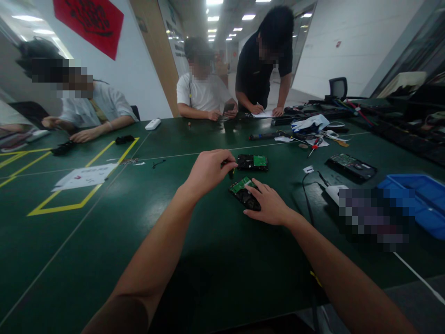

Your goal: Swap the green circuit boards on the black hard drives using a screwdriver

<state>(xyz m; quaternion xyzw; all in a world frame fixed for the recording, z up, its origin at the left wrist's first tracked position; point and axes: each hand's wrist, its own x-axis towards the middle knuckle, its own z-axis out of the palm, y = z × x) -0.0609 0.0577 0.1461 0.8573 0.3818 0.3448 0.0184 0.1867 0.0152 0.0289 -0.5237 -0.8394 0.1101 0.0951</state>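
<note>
My right hand (269,202) rests on a hard drive (247,195) with a green circuit board facing up, its fingers over the top and thumb at the near edge. Just above that drive, my left hand (212,169) is closed in a pinch. A small dark thing with a bit of yellow (232,172) shows under its fingertips; its kind is unclear. A second hard drive (253,162), also circuit board up, lies just beyond the first. Further right is a third hard drive (351,167), apart from both hands.
A blue plastic tray (417,199) and a cabled white device (337,192) stand at right. Behind them lie a red screwdriver (314,147), gloves (311,123) and black equipment. Paper (85,176) lies inside yellow tape at left. Several people are around the far side of the green table (167,232).
</note>
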